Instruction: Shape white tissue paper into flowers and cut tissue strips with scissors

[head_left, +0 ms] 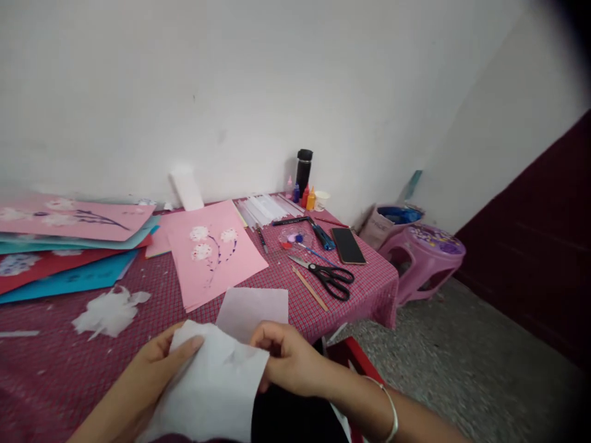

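A white tissue sheet is stretched between my two hands near the front edge of the table. My left hand grips its left side, thumb on top. The right hand pinches the upper right edge with curled fingers, partly behind the sheet. Just beyond the tissue lies a pale paper piece. Farther back are pink paper sheets, the top one painted with white blossoms and dark stems. Crumpled tissue rests on the cloth to the left.
Scissors, a wooden stick, a phone and a paint palette lie at the right. Paint bottles and a black flask stand by the wall. Painted coloured sheets are stacked left; a pink stool is beyond the table.
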Available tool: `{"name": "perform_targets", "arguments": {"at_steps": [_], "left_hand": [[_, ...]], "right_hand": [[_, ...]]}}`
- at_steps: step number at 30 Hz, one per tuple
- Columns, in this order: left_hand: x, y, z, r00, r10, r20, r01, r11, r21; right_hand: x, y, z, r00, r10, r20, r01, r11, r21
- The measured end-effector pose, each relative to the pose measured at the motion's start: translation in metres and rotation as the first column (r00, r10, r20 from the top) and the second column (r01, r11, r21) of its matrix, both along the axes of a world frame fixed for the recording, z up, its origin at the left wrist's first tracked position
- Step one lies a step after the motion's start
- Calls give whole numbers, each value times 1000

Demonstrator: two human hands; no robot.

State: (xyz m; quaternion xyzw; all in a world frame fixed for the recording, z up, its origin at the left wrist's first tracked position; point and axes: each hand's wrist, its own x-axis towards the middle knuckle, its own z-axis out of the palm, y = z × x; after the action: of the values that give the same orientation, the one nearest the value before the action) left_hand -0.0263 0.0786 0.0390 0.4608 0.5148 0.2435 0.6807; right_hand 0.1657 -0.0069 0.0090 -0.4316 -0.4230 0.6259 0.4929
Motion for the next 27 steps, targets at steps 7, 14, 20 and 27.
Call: {"name": "perform_targets", "arguments": {"at_steps": [7, 14, 20, 27], "left_hand": [[-9, 12, -21, 954, -296, -54, 295, 955, -22], [-19, 24, -24, 968, -242, -65, 240, 970, -30], [-38, 23, 0, 967, -213, -139, 203, 976, -82], [-62, 31, 7, 768, -427, -477, 640, 542, 545]], "right_hand": [[-4, 1, -25, 966, 235, -106, -235, 972, 18], [-15, 14, -31, 965, 230, -127, -234, 972, -13], [-37, 25, -4, 962, 104, -251, -126, 989, -77], [-47, 28, 12, 989, 84, -118, -91, 994, -55]]}}
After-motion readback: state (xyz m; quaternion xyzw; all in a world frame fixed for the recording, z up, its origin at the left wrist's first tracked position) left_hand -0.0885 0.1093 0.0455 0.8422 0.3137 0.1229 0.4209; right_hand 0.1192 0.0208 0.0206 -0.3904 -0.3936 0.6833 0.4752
